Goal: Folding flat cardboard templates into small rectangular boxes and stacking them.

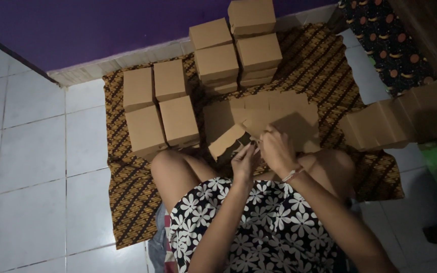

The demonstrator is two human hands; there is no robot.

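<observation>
both hands, left hand [245,161] and right hand [277,150], pinch a half-folded cardboard box [259,120], grip closed on its flaps. finished boxes [160,108] stand at ten o'clock on the patterned mat [127,202].

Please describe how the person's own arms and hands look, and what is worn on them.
Both arms are bare, without sleeves. The right hand has a thin, light-coloured bracelet at the wrist. The left hand shows no ring or band. No gloves are worn.

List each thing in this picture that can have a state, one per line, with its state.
Flat brown cardboard box blank: unfolded, one flap bent up.
Folded brown cardboard boxes: closed, stacked.
Leaning stack of flat cardboard blanks: unfolded.
Left hand: gripping the flap.
Right hand: gripping the blank.
</observation>
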